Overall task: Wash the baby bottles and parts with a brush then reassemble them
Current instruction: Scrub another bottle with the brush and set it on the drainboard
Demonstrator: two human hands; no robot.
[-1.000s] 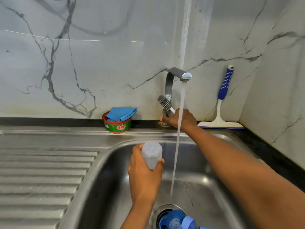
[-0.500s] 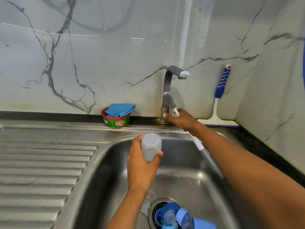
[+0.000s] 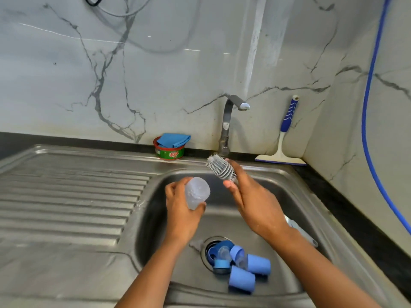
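1. At the lower centre of the frame, two blue caps (image 3: 242, 281) are lying on their sides on the floor of the steel sink (image 3: 155, 218). They are just beside the drain (image 3: 205, 252), where a blue collar with a clear teat (image 3: 222, 255) is sitting among other small blue parts
2. Higher, at mid-frame, the left hand (image 3: 182, 210) is holding a clear baby bottle (image 3: 196, 192) over the basin. Its grip is clamped round the bottle's lower body, and the bottle is tilting up and to the right
3. Just right of it, the right hand (image 3: 255, 201) is holding a grey bottle brush (image 3: 220, 166), its grip closed on the stem below the bristles. The brush head is pointing to the upper left, near the bottle but apart from it
4. At the left, the ribbed drainboard (image 3: 66, 196) is running beside the basin
5. Farthest back, a tap (image 3: 229, 121) is standing at the marble wall. A red-and-green soap tub (image 3: 170, 152) carrying a folded blue cloth (image 3: 173, 140) is sitting to its left, and a squeegee (image 3: 282, 147) is leaning to its right
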